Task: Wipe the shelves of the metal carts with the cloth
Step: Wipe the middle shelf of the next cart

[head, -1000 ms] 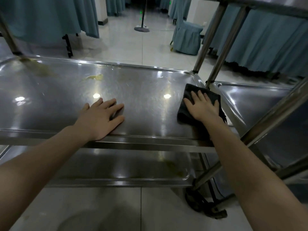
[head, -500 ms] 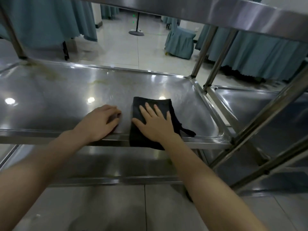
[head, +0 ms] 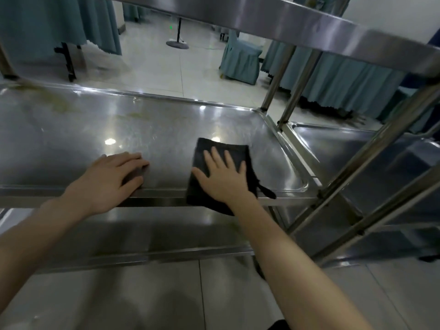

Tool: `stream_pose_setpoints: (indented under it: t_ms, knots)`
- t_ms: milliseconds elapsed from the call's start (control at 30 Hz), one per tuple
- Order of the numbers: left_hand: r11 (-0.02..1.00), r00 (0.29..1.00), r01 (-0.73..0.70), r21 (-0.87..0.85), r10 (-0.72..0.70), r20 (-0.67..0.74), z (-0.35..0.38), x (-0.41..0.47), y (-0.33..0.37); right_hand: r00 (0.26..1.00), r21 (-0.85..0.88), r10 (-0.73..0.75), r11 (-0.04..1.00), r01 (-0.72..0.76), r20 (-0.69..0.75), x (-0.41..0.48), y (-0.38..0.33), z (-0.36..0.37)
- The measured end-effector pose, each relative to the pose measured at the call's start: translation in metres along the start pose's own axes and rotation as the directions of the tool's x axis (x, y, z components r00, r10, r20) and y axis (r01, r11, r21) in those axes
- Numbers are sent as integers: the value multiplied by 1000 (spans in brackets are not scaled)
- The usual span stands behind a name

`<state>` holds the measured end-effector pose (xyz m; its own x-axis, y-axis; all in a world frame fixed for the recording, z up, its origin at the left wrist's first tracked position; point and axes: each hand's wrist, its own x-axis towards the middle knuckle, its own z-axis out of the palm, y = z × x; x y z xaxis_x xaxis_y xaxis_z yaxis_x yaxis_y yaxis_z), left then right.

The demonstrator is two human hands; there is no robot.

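1. Your right hand (head: pixel 223 179) presses flat, fingers spread, on the cloth (head: pixel 214 148) near the shelf's (head: pixel 71 134) front right corner.
2. Your left hand (head: pixel 112 179) lies flat, empty, at the front rim.
3. Bare shelf spreads left and back; the cloth runs front-to-back, overhanging the lip.

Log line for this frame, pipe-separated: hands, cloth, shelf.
right hand: pressing flat on folded black cloth | left hand: resting on steel cart's middle shelf | cloth: overhangs front rim | yellowish smears: far left
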<state>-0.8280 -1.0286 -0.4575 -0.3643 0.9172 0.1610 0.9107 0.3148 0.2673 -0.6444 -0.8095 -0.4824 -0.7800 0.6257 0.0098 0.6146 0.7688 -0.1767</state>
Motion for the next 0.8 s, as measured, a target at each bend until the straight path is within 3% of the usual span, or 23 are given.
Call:
stream_pose_setpoints:
  t_ms: [67,133,200,333,400,467,567,667,733,800]
  knots:
    - [999,1000,5,-35,-5,-8,-2,-1,1,990,-2,-136,991,136,21,4,-36,4]
    - [1000,1000,-7,-28,7,-12,-4,-4,1,982,-7,-185,983,186,46,1,-28,-4]
    - [1000,1000,-16,-11,16,-18,-5,-5,0,991,-11,-128,992,129,36,-11,15,-17]
    - [1000,998,-3,11,3,-57,-1,-4,-1,978,-85,201,977,-196,55,-54,114,-49]
    - [1000,998,-3,31,5,-58,4,-4,-3,959,-106,285,953,-283,2,-72,128,-50]
    - [999,998,0,36,2,-57,4,-4,-6,942,-74,314,943,-323,-117,-81,108,-35]
    - [998,998,-16,59,20,-52,5,-3,-8,960,-41,189,979,-201,-209,-75,55,-7]
    - [992,1000,2,128,2,-27,5,2,-7,991,-29,113,993,-115,-72,-43,47,-14]
    - [980,998,52,195,-46,-33,5,15,4,984,-10,178,984,-178,16,-23,71,-26]
    - [980,999,15,200,-8,-39,15,35,31,958,-14,283,959,-283,53,-10,98,-37]
